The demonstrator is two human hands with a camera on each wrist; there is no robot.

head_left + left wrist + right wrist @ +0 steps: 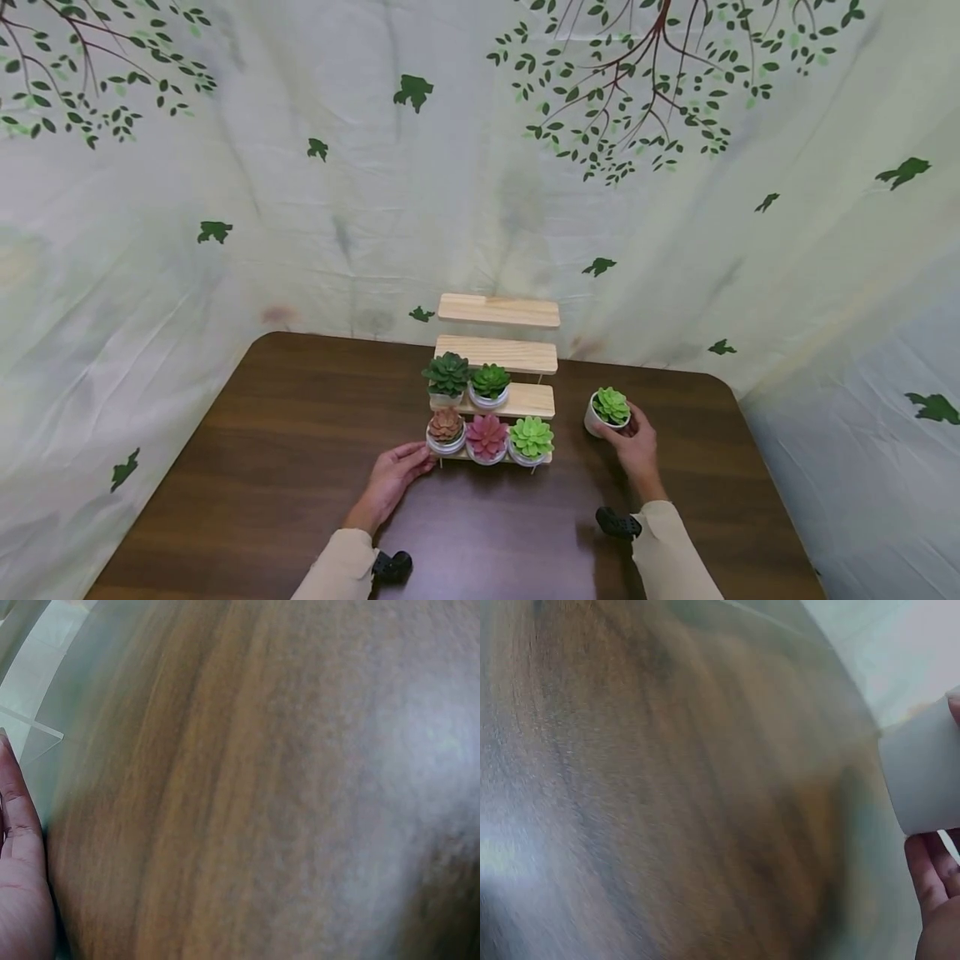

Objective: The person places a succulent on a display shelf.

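Observation:
On the right of the head view, my right hand (636,437) holds a small white pot with a light green succulent (611,406), off the table. The right wrist view catches the pot's plain white side (922,769) between thumb and fingers. My left hand (393,479) has its fingers stretched toward the lower left end of a tiered wooden stand (528,402), at or touching it beside the brown succulent (446,426). Along the bottom tier sit that one, a pink succulent (486,437) and a bright green succulent (532,438). Above are a dark green succulent (447,374) and a green succulent (490,382).
The stand's two upper boards, the third tier (495,354) and the top tier (498,310), carry no pots. A brown wooden table (300,433) lies beneath everything. Close behind it hangs a pale curtain (465,192) printed with leaves and branches.

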